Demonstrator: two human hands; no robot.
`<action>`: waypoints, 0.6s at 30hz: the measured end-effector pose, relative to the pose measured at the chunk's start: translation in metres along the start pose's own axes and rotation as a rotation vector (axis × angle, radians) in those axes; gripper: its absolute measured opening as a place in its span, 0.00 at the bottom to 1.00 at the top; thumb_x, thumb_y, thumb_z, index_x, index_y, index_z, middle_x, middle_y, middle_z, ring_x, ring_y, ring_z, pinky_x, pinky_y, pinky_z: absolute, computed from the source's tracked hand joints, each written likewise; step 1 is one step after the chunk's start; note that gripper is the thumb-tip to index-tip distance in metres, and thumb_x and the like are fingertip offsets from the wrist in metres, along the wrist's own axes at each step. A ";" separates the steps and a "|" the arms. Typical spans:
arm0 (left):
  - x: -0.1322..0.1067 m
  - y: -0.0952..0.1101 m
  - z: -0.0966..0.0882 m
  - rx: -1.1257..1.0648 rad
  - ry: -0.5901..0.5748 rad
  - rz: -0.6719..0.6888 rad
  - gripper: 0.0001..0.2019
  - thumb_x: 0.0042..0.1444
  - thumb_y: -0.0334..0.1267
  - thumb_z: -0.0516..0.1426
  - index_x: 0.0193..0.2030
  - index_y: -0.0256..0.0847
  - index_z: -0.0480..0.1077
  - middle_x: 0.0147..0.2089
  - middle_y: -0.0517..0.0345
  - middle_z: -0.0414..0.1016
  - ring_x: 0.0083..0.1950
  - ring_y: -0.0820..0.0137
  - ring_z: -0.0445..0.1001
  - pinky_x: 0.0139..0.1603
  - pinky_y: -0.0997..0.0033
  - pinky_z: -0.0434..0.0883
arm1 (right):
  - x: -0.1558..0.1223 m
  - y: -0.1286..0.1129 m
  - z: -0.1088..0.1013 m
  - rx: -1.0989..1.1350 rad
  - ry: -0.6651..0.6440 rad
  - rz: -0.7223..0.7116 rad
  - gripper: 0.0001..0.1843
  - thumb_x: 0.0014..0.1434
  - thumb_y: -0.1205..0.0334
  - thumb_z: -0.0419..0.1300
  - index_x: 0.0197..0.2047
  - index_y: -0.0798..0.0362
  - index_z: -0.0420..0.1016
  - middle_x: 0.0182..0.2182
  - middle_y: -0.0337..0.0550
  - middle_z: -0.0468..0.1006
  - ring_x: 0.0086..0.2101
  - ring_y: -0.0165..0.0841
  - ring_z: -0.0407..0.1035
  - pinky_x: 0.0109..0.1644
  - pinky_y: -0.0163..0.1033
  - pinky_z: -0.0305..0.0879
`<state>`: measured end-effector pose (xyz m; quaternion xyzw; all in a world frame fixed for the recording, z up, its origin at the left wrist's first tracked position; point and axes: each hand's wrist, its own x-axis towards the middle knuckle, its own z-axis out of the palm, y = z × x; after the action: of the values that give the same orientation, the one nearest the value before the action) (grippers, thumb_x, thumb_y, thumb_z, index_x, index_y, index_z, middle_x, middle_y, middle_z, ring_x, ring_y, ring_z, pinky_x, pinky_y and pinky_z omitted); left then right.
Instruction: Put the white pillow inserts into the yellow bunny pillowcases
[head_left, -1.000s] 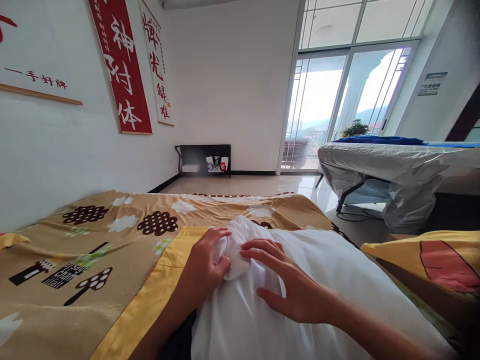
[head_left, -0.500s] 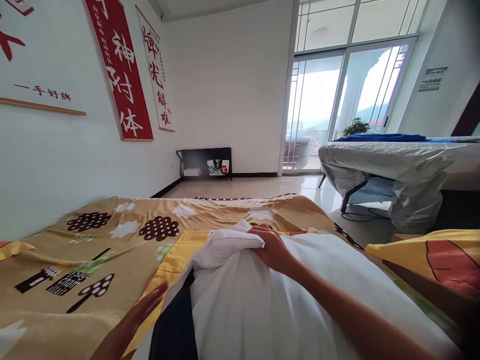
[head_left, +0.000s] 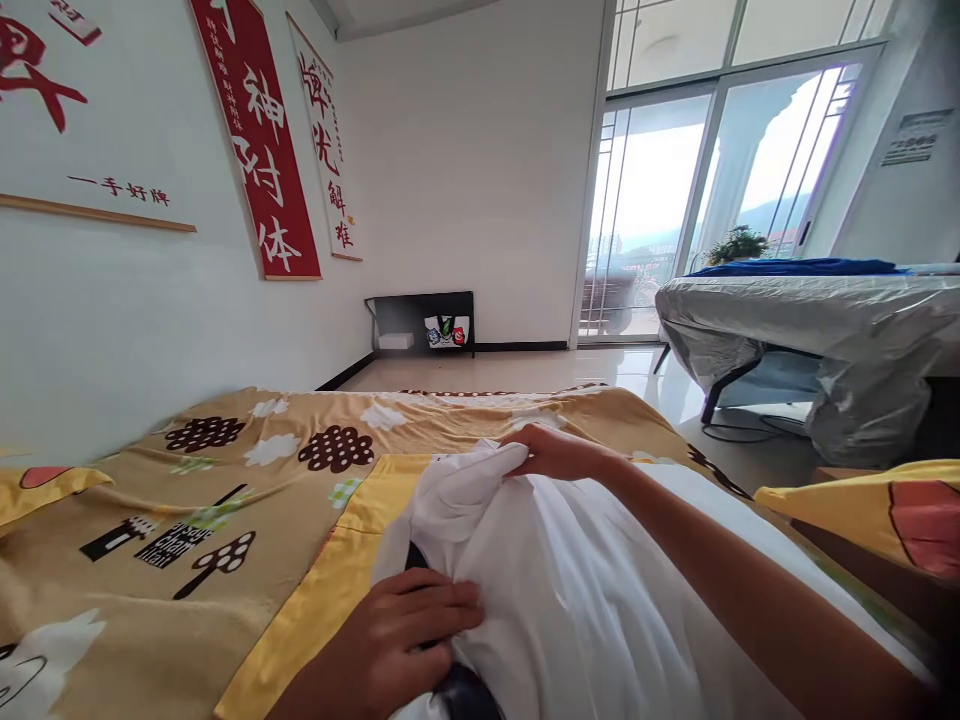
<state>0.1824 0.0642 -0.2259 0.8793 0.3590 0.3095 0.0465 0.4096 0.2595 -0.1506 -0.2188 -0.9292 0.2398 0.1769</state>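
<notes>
White cloth (head_left: 585, 590) bunched up at approx 5 o'clock, rumpled, over part of the yellow fabric (head_left: 322, 590) (7–8 o'clock), w/ tan blanket (head_left: 285, 495) beyond that at 8. R hand (head_left: 559, 455), 4–5 o'clock, pinches a raised fold at the cloth's far end. L hand (head_left: 409, 630), 6–7 o'clock, rests on the near L edge, fingers bent over it; can't tell if it's gripping. Dark patch (head_left: 469, 690) shows just beside L hand, at 6. Plastic-covered tabletop (head_left: 810, 305) at 3 o'clock, w/ blue sheet (head_left: 802, 267) on top; red scroll (head_left: 259, 150) on wall at 10.
</notes>
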 end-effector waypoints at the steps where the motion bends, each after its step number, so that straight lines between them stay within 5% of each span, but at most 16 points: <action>1: 0.005 0.005 -0.002 0.012 -0.022 0.023 0.18 0.63 0.32 0.48 0.54 0.52 0.71 0.51 0.57 0.78 0.51 0.67 0.76 0.55 0.67 0.71 | -0.002 0.000 -0.005 0.029 0.014 -0.005 0.14 0.53 0.51 0.62 0.30 0.54 0.77 0.28 0.39 0.77 0.31 0.32 0.68 0.35 0.36 0.64; 6: 0.026 0.021 -0.002 0.235 -0.057 0.108 0.11 0.58 0.34 0.50 0.34 0.44 0.74 0.28 0.52 0.78 0.29 0.63 0.76 0.36 0.63 0.72 | 0.000 -0.023 0.001 0.223 0.386 -0.009 0.16 0.52 0.47 0.60 0.30 0.53 0.77 0.29 0.40 0.77 0.32 0.34 0.69 0.38 0.39 0.66; 9: 0.046 0.017 0.003 0.182 -0.013 -0.134 0.09 0.54 0.42 0.54 0.31 0.42 0.73 0.25 0.51 0.76 0.27 0.60 0.75 0.29 0.63 0.69 | -0.004 -0.058 0.016 0.253 0.596 0.006 0.20 0.55 0.46 0.56 0.22 0.54 0.70 0.20 0.37 0.69 0.25 0.30 0.62 0.28 0.35 0.60; 12: 0.068 0.011 0.004 -0.009 0.096 -0.392 0.11 0.57 0.45 0.54 0.35 0.44 0.75 0.34 0.53 0.80 0.37 0.59 0.77 0.39 0.62 0.72 | -0.025 -0.092 0.031 0.144 0.745 -0.018 0.18 0.57 0.52 0.56 0.20 0.53 0.65 0.18 0.36 0.64 0.22 0.27 0.57 0.26 0.33 0.56; 15: 0.084 0.010 0.006 -0.059 0.229 -0.400 0.12 0.55 0.45 0.55 0.41 0.45 0.75 0.40 0.53 0.80 0.46 0.58 0.75 0.53 0.57 0.69 | -0.054 -0.104 0.050 0.083 0.828 0.005 0.18 0.59 0.56 0.55 0.19 0.52 0.63 0.17 0.36 0.63 0.21 0.28 0.57 0.24 0.34 0.55; 18: 0.091 0.012 0.016 -0.004 0.274 -0.404 0.09 0.50 0.42 0.57 0.35 0.44 0.76 0.37 0.51 0.80 0.42 0.56 0.76 0.48 0.58 0.72 | -0.077 -0.093 0.073 0.093 0.857 0.053 0.20 0.62 0.56 0.53 0.19 0.50 0.62 0.16 0.37 0.62 0.23 0.32 0.61 0.27 0.36 0.59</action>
<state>0.2485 0.1177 -0.1887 0.7393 0.5301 0.4110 0.0599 0.4126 0.1218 -0.1794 -0.3141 -0.7540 0.1732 0.5502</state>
